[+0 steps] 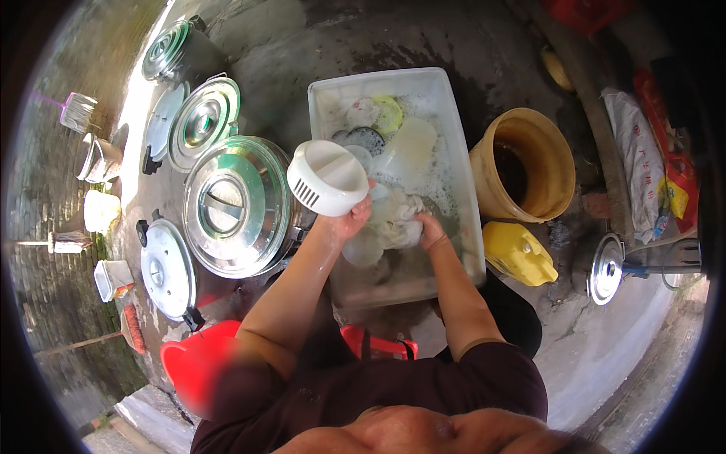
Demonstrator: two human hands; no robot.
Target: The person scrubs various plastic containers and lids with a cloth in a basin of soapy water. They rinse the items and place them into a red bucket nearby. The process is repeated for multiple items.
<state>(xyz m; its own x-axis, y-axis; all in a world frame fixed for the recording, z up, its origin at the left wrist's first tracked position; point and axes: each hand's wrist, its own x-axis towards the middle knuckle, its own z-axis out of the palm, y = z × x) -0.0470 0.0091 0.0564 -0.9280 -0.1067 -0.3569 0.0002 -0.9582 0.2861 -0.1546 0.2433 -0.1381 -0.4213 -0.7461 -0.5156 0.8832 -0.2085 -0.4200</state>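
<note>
My left hand [350, 220] grips a round white plastic lid [329, 176] with vent slots in its side wall, raised at the left rim of a white plastic tub [462, 227]. In my right hand [432, 230] is a wet, bunched pale cloth [401, 218], held low over the tub. Soapy water fills the tub's bottom. In the suds lie a translucent plastic container [411, 144], a yellow-green round piece [387, 113] and a dark round piece [366, 139]. Other pale round pieces sit partly under the cloth and my hands.
A large steel pot with a shiny lid [235, 207] stands left of the tub, among other pots and lids. To the right are a tan bucket [522, 164] and a yellow jerrycan [519, 252]. A red plastic basin [195, 363] is near my left elbow.
</note>
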